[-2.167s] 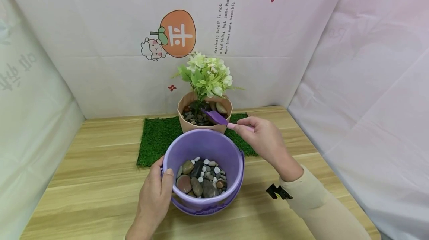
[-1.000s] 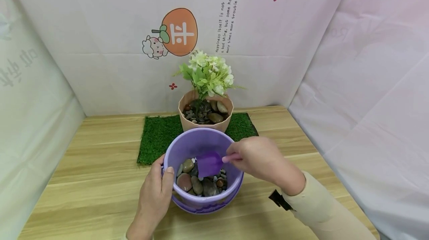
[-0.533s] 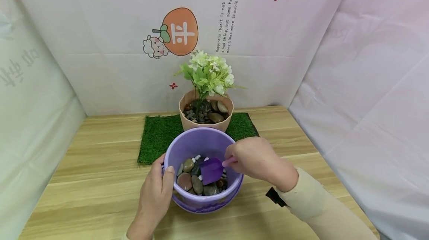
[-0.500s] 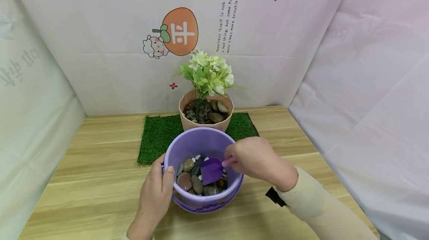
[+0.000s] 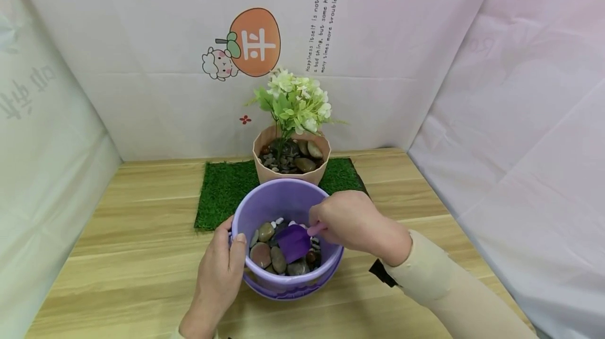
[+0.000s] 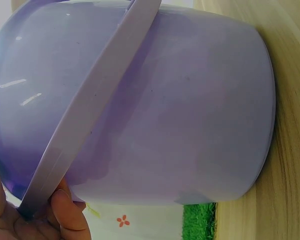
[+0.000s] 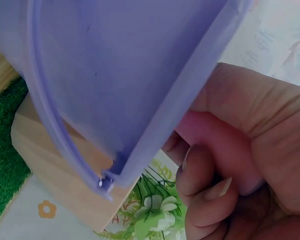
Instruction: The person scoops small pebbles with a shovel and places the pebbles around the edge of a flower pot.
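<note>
A purple bucket [image 5: 288,192] stands on the table with several large and small stones [image 5: 261,255] at its bottom. My left hand [image 5: 217,270] grips its left rim, thumb over the edge; in the left wrist view fingers curl by the end of the bucket's handle [image 6: 90,110]. My right hand [image 5: 356,223] reaches over the right rim and holds a small shovel by its pink grip [image 7: 220,150]. The shovel's purple blade [image 5: 294,243] lies over the stones inside the bucket. Behind the bucket is a peach flower pot [image 5: 279,173], holding stones and a white-flowered plant [image 5: 300,100].
The pot sits on a green artificial grass mat [image 5: 222,192] near the back of the wooden table [image 5: 127,255]. Printed cloth walls [image 5: 368,65] enclose the table at the back and both sides.
The shovel has gone from the flower pot down into the bucket, and a large brown stone now shows in the pot. Lately the blade has shifted slightly left. The left hand keeps its grip.
</note>
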`<state>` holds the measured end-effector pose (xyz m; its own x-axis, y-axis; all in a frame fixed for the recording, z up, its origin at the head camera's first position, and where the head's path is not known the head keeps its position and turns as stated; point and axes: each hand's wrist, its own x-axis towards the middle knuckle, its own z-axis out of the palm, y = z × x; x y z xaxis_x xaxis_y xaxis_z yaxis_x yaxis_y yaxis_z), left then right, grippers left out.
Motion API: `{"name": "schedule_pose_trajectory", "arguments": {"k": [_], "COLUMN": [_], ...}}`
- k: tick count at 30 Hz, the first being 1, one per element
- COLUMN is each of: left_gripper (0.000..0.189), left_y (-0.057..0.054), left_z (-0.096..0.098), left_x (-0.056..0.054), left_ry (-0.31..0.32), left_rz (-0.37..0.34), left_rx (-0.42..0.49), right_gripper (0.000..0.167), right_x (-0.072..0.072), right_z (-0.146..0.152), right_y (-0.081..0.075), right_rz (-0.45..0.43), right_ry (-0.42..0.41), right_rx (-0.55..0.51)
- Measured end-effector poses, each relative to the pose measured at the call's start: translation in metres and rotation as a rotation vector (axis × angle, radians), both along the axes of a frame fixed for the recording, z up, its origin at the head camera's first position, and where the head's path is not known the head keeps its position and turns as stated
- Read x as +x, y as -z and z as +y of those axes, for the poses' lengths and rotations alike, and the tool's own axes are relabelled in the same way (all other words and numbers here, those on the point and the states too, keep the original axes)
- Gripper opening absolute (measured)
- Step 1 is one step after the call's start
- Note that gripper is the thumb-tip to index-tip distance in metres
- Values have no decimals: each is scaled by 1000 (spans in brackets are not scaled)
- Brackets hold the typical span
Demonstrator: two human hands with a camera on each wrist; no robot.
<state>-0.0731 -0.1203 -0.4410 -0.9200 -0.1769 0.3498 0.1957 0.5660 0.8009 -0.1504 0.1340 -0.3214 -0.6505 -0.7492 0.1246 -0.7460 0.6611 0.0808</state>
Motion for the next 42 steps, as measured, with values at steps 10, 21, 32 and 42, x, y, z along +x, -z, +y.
{"name": "schedule_pose_trajectory", "arguments": {"k": [10, 21, 32, 42], "left_gripper": [46, 44, 45, 44], "left_y": [0, -1, -2, 0], "left_z": [0, 0, 0, 0], "left_x": [0, 1, 1, 1], "left_ry": [-6, -18, -12, -13], "left_rz": [-2, 12, 15, 6], "left_rx": [-5, -3, -3, 2], "right_gripper": [38, 56, 47, 19], "right_x": [-2, -10, -16, -20], "right_z": [-11, -12, -9, -7], "right_y": [12, 18, 13, 14], "right_rz": [97, -32, -128, -215], "right_ry": [42, 8, -27, -47], "right_rx": [122, 119, 118, 72]}}
